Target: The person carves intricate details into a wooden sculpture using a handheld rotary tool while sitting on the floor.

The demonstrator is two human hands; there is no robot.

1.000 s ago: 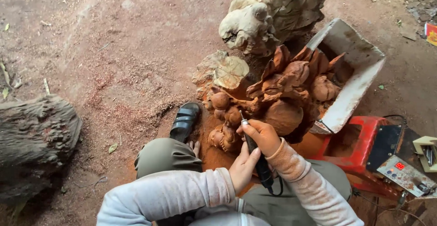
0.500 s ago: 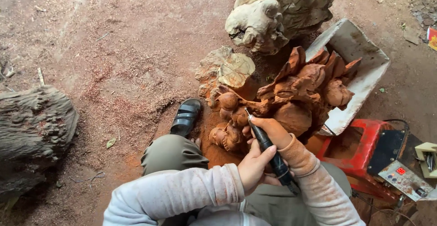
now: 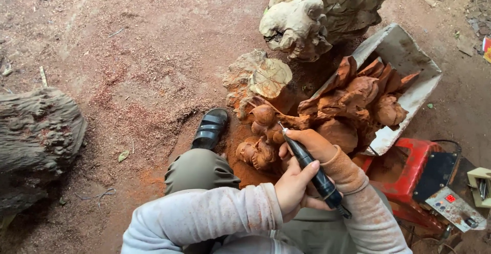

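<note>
Rotary carving tool [image 3: 312, 169] gripped in both hands: left hand [image 3: 294, 190] clenched round the rear of the barrel, right hand [image 3: 312, 144] pinching the front near the tip. Long axis running from lower right up to upper left, bit touching the reddish wood carving [image 3: 327, 113] just beyond the fingertips. Carving propped on the dusty ground [image 3: 128, 80] beside a black sandal [image 3: 209, 129], leaning on a grey tray [image 3: 404, 54]. Versus half a second earlier: grip unchanged, tip resting at about the same spot.

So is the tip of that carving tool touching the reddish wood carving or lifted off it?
Touching. The black rotary tool, held in both hands, has its thin tip against the reddish carving near a rounded knob.
</note>
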